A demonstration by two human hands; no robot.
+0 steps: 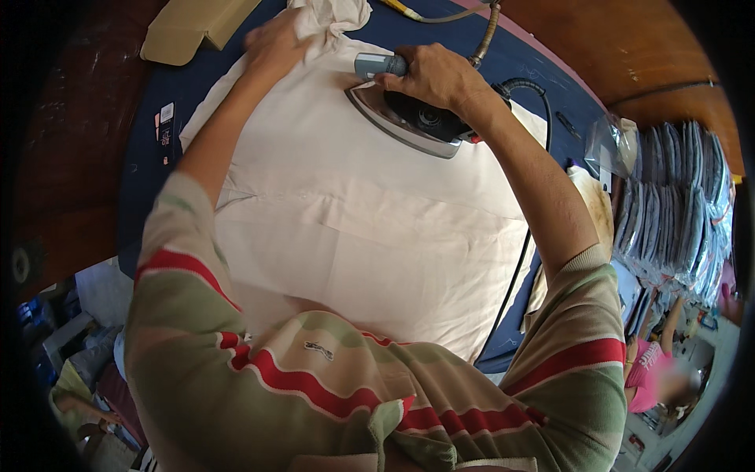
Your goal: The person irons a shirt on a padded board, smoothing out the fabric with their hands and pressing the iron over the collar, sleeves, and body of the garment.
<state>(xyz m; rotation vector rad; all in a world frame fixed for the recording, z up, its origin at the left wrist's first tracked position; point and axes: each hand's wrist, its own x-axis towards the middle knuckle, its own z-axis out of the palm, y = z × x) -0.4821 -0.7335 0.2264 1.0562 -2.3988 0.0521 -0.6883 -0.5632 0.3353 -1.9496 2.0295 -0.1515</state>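
A cream garment lies spread over a dark blue ironing surface. My right hand is closed around the handle of a steam iron, whose metal soleplate rests on the garment's upper right part. Hose and cable run from the iron's back. Up at the far left edge of the cloth is my left hand, smeared by motion, so its fingers do not show clearly. Right beside it, a bunched end of pale cloth lies crumpled.
At the far left lies a cardboard piece; small tags lie below it. Stacks of plastic-wrapped folded clothes stand to the right. A black cable crosses the garment's right side. A person in pink is at the lower right.
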